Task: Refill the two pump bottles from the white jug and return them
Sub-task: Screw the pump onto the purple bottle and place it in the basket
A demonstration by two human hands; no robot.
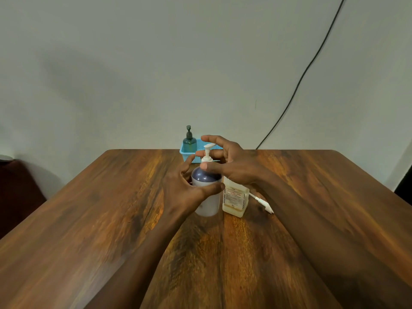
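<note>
A white pump bottle [208, 204] with a dark blue shoulder stands upright at the table's middle. My left hand [182, 192] wraps its body, thumb across the front. The white pump head [208, 146] is on the bottle, and my right hand [234, 163] hovers over it with fingers spread and the thumb by the collar. Touching the bottle's right side stands a clear square labelled bottle [236, 200] with a little amber liquid; its top is hidden by my right hand. A loose white pump [264, 202] lies on the table beside it.
A teal pump bottle [189, 142] stands in a blue basket [185, 152] at the far edge of the wooden table [111, 219], against the wall. A black cable [301, 81] runs down the wall at the right. A dark seat sits at the far left.
</note>
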